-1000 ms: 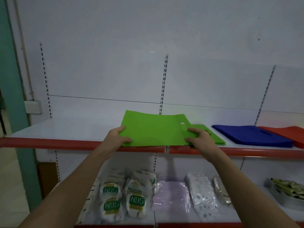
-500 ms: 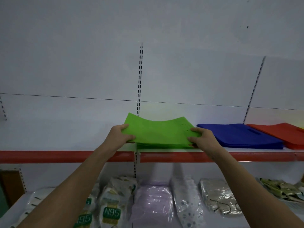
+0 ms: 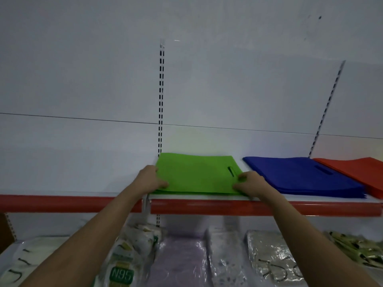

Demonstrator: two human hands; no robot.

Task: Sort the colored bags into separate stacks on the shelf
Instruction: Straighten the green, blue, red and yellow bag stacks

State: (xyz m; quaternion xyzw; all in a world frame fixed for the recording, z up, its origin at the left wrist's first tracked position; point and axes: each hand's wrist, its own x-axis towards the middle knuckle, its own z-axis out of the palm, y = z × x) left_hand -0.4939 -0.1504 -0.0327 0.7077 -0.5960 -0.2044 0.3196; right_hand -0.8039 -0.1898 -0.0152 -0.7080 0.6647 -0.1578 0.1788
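Two hands hold a green bag stack [image 3: 196, 175] between them on the red-edged shelf [image 3: 207, 207] — left hand [image 3: 150, 180] pinching the left edge, right hand [image 3: 248, 184] gripping the front right corner. Just right of the right hand lie blue bags [image 3: 300, 177], then red bags [image 3: 352, 170]. Risk: a careless sideways push could slide green onto blue — mixing stacks.

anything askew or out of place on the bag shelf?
Nothing stands out. Green stack, blue stack and red stack lie flat, side by side, one colour each. Left hand and right hand hold the green stack's sides.
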